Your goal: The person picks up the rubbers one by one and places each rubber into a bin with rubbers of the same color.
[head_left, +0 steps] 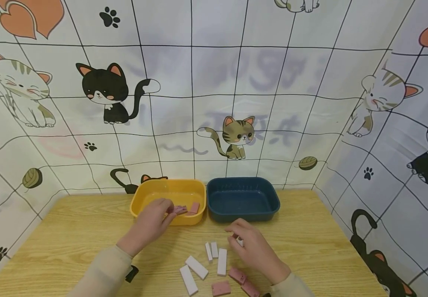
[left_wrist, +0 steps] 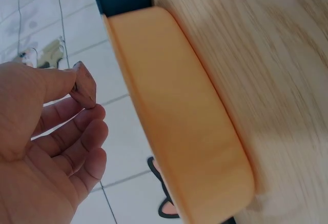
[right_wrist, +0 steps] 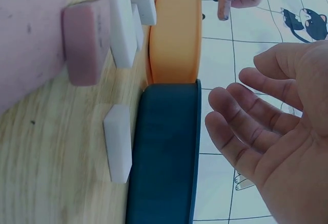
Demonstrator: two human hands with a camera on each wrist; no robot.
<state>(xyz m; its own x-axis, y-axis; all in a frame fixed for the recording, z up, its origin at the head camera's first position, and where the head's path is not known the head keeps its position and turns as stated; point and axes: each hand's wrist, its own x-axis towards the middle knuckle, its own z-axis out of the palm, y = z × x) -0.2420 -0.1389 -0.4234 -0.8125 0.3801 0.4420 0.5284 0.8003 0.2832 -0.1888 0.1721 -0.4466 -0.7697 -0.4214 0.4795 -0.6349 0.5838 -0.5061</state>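
Note:
Between thumb and fingers, my left hand (head_left: 153, 221) pinches a small pink block (left_wrist: 86, 86) over the yellow bin (head_left: 137, 194). Inside that bin lie pink blocks, one of them a pink block (head_left: 194, 207) near its right side. My right hand (head_left: 252, 246), fingers loosely bent and holding nothing, hovers over the table in front of the dark blue bin (head_left: 243, 216). Partly hidden below it is a white block (right_wrist: 118, 143). Several white blocks, such as one white block (head_left: 222, 262), and pink blocks, such as one pink block (head_left: 221, 288), lie near the right hand.
The two bins stand side by side at the back edge of the wooden table (head_left: 299, 255). Behind them hangs a white sheet (head_left: 173, 111) with a grid and cat pictures, which also closes off both sides.

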